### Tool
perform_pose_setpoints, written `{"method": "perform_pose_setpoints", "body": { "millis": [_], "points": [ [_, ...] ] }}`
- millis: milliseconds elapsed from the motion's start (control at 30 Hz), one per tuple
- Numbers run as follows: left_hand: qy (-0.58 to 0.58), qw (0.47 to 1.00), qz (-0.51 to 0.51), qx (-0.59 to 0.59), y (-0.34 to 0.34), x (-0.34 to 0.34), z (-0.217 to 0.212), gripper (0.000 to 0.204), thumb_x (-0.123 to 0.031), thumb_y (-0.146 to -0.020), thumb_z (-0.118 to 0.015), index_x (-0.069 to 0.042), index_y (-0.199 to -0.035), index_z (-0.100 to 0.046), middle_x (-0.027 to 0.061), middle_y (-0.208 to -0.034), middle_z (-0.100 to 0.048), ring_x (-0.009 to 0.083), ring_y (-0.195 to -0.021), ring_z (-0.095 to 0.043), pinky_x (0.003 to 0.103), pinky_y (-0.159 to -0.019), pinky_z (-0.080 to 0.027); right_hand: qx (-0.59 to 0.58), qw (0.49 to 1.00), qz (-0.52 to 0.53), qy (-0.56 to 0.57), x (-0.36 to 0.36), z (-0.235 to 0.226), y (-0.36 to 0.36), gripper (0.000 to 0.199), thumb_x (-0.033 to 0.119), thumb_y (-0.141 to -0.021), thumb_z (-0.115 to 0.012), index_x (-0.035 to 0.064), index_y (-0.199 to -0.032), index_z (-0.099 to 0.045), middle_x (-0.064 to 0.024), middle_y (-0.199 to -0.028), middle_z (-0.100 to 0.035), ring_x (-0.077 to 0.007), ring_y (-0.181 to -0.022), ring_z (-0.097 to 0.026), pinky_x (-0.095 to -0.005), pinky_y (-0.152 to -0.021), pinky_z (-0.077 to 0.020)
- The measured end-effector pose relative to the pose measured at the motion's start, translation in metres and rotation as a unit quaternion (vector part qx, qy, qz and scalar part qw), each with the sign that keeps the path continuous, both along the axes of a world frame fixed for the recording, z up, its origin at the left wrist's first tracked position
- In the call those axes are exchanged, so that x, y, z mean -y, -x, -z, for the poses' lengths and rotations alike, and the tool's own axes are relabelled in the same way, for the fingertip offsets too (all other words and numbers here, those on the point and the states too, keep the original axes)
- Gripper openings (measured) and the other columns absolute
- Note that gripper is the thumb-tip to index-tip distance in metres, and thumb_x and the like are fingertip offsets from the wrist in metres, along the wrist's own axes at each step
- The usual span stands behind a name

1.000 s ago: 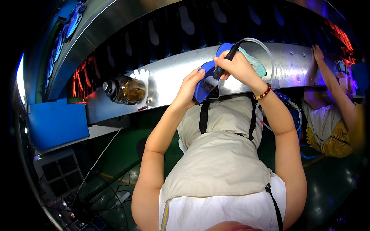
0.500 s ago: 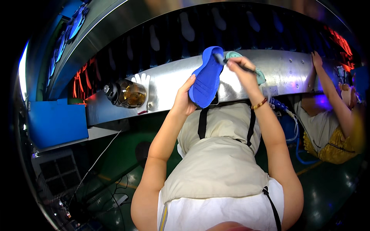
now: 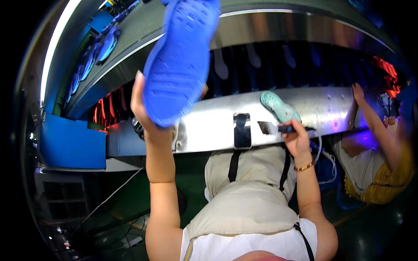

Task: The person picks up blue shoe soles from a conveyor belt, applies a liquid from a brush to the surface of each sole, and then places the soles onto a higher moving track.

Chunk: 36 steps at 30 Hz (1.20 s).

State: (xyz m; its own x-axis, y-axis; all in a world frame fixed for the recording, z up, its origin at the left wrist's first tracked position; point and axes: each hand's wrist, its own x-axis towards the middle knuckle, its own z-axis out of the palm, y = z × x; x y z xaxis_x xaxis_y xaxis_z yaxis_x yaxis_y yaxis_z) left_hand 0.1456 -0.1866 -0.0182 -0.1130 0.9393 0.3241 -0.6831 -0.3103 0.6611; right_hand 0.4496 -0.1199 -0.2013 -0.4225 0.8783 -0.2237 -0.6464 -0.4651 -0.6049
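Here, left grip (image 3: pixel 147 116) clasps lower end of blue sole (image 3: pixel 177 71), raised above tabletop (image 3: pixel 204 130); right grip (image 3: pixel 298 139) pinches brush (image 3: pixel 284 129), bristles (image 3: pixel 263 127) near phone (image 3: pixel 242 132) and green sole (image 3: pixel 280 107). Advisable: hold blue sole by edges, bristles clear of phone.

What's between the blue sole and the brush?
In the head view, a dark phone lies on the metal ledge between the blue sole and the brush.

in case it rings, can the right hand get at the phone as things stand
Probably yes: the phone lies uncovered on the bench, left of the right hand, with only the brush in that hand between them. It would likely have to put the brush down to grasp the phone.
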Motion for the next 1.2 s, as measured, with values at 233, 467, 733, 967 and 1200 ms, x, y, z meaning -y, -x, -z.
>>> {"method": "perform_pose_setpoints", "body": {
  "millis": [233,467,733,967,1200],
  "points": [
    [-0.088,0.949,-0.115,0.281,0.102,-0.131,-0.042,0.070,-0.052,-0.085,-0.019,-0.002,-0.134,-0.013,0.0157,-0.137,-0.023,0.0316,-0.127,-0.024,0.056,-0.100,-0.019,0.015,1.000,-0.002,0.006,0.003,-0.004,0.008,0.019,0.017,-0.086,-0.049,0.0013,-0.080,-0.058,-0.0095,-0.075,-0.060,-0.0149,-0.060,-0.055,-0.0250,-0.055,-0.0453],
    [0.108,0.942,-0.303,-0.091,0.096,-0.155,-0.046,0.074,-0.032,-0.079,-0.054,-0.003,-0.135,-0.013,0.0175,-0.138,-0.018,0.0307,-0.128,-0.021,0.045,-0.102,-0.022,0.022,0.999,-0.027,0.025,0.000,0.005,0.008,0.020,0.018,-0.086,-0.048,0.0001,-0.080,-0.056,-0.0090,-0.073,-0.059,-0.0142,-0.058,-0.054,-0.0244,-0.056,-0.0448],
    [0.076,0.423,-0.518,-0.740,0.096,-0.232,-0.064,0.057,-0.019,-0.068,-0.059,-0.003,-0.120,-0.042,0.0208,-0.126,-0.038,0.0337,-0.116,-0.037,0.041,-0.096,-0.032,0.031,0.999,-0.026,-0.007,-0.006,0.010,0.011,0.020,0.017,-0.086,-0.048,-0.0017,-0.086,-0.056,-0.0093,-0.076,-0.059,-0.0138,-0.060,-0.054,-0.0235,-0.058,-0.0441],
    [0.211,0.248,-0.396,-0.859,0.132,-0.258,-0.053,0.060,-0.029,-0.079,-0.053,-0.019,-0.133,-0.028,0.0107,-0.137,-0.027,0.0296,-0.126,-0.024,0.045,-0.101,-0.021,0.086,0.996,0.000,0.003,-0.006,0.017,-0.014,0.022,0.018,-0.087,-0.049,-0.0018,-0.091,-0.056,-0.0104,-0.085,-0.059,-0.0146,-0.067,-0.054,-0.0243,-0.060,-0.0425],
    [0.081,0.065,-0.473,-0.875,0.105,-0.241,-0.059,0.025,-0.021,-0.077,-0.050,-0.005,-0.095,-0.059,0.0074,-0.100,-0.057,0.0246,-0.101,-0.047,0.037,-0.082,-0.038,0.006,0.999,0.039,-0.024,-0.014,0.005,-0.006,0.020,0.011,-0.088,-0.047,-0.0017,-0.101,-0.054,-0.0136,-0.099,-0.057,-0.0179,-0.081,-0.055,-0.0274,-0.075,-0.0450]
  ]
}}
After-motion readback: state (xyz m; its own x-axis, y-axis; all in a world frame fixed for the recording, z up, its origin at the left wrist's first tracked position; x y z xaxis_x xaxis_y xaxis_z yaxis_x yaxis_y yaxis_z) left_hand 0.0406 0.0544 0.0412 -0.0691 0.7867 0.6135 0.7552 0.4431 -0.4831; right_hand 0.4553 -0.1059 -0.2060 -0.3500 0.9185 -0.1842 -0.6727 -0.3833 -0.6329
